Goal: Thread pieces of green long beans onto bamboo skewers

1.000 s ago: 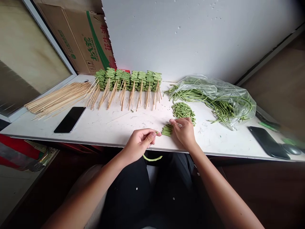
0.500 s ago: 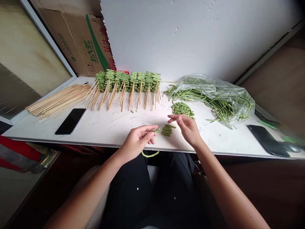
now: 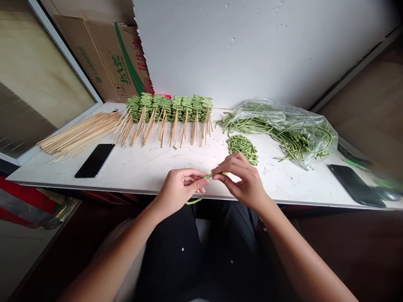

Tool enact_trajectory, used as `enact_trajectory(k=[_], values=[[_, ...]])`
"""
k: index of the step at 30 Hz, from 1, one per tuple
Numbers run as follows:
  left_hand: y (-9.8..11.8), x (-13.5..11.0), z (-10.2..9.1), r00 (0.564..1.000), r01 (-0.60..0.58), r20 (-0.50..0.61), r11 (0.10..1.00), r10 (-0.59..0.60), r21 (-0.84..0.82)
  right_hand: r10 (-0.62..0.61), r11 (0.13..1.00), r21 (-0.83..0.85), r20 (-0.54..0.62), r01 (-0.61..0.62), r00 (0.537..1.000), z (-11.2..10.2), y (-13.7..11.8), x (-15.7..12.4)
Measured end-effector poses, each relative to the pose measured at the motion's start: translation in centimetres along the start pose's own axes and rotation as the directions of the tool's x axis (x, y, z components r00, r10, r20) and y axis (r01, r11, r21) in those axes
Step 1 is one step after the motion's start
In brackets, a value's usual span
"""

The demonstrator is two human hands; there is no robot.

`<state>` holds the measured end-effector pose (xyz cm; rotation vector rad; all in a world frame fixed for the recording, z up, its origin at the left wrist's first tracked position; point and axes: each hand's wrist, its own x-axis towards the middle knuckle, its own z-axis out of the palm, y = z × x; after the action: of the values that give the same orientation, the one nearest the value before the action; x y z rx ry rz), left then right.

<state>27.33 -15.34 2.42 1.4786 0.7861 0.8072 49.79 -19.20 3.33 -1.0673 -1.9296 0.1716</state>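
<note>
A long green bean runs through both hands above the table's front edge, its tail curving down below my left palm. My left hand is closed on it between thumb and fingers. Just to the right, my right hand pinches the bean's other end with thumb and fingertips. Short cut bean pieces on the table are hidden behind my right hand. Beyond that hand lies a heap of small bean pieces.
Bean skewers stand stacked along the back. Bare bamboo sticks and a phone lie at left. Whole long beans in a clear plastic bag lie at right, with a dark phone nearer the edge.
My right hand has come left and down from above the cut pieces and now pinches the bean. The left hand has stayed nearly in place, still holding it.
</note>
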Motion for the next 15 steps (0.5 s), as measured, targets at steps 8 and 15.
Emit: enact_trajectory(k=[8,15], values=[[0.5,-0.8,0.7,0.992,-0.123,-0.016,0.991,0.124,0.056,-0.076,0.996,-0.044,-0.005,0.076,0.997,0.3,-1.5,0.0],[1.1,-1.1,0.6,0.977,-0.202,0.096,0.971,0.191,0.126,0.106,0.969,0.237,-0.164,-0.065,0.981,2.5,-2.1,-0.5]])
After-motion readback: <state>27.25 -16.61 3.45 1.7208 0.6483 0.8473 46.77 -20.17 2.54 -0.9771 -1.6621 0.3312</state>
